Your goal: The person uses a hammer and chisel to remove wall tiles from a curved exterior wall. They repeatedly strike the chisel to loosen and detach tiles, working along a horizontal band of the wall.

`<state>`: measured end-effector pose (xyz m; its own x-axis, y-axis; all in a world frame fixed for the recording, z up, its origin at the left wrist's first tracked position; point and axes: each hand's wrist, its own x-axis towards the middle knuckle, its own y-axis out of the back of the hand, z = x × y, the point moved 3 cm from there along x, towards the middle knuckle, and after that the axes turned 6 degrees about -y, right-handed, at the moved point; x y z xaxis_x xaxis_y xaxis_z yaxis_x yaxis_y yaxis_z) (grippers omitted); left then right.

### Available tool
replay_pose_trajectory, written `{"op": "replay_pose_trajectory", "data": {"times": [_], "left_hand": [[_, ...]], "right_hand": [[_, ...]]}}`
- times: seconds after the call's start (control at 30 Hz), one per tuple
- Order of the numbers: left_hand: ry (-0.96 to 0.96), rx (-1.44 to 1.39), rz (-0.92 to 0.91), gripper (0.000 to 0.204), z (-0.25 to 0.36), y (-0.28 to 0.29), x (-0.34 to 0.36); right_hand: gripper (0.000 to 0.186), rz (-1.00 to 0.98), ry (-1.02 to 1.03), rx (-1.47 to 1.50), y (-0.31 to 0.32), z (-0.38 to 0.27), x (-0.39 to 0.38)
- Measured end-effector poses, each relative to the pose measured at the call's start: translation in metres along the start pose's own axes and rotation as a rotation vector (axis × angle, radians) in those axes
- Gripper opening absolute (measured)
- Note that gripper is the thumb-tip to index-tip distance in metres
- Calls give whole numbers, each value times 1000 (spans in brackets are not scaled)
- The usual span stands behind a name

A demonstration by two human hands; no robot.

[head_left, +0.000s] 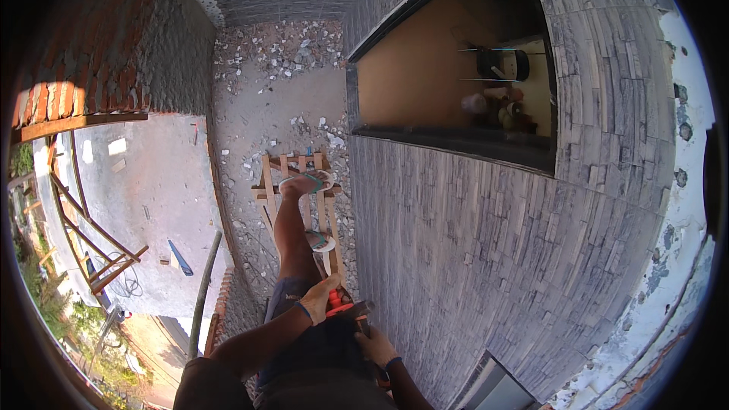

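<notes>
My left hand (319, 300) is closed on an orange-red tool with a ribbed grip and round guard (336, 304), probably a chisel; its tip is hidden. Just right of it my right hand (373, 345) grips a hammer (357, 310) by its handle, its dark head beside the orange guard. Both tools are in front of my dark shorts. My feet, in sandals (323, 182), are on a slatted wooden platform (267, 173) below me, one foot farther forward.
A grey stone-patterned wall (486, 243) runs along my right, with a dark-framed opening (410, 83). Rubble (288, 49) litters the floor below. On the left are a brick wall (91, 45), a grey pole (203, 296) and a concrete slab (152, 175) bearing a blue saw (179, 257) and timber pieces (106, 231).
</notes>
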<state>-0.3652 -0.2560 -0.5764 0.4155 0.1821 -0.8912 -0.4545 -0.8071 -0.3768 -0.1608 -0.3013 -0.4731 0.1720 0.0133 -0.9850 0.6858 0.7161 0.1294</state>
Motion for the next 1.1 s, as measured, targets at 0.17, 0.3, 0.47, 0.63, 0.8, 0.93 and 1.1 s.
{"op": "replay_pose_trajectory", "data": {"times": [0.17,0.3,0.47,0.63,0.8,0.93,1.1], "left_hand": [[-5,-126,38,29,-6,34,-7],[-17,-132,-25,33,-12,46,-8],[-35,-94,-97,37,-15,57,-6],[-42,-67,-79,37,-15,60,0],[-94,39,-70,33,-11,55,1],[-131,95,-82,31,-2,49,5],[-79,343,-117,28,16,14,14]], "right_hand": [[45,-116,5,-43,-12,-7,23],[46,-151,6,-226,-19,-10,39],[40,-297,-6,-38,-26,-10,51],[35,-327,13,73,-29,-4,50],[32,-308,39,239,-32,5,48],[29,-243,61,172,-34,10,52],[32,-160,19,470,-20,12,41]]}}
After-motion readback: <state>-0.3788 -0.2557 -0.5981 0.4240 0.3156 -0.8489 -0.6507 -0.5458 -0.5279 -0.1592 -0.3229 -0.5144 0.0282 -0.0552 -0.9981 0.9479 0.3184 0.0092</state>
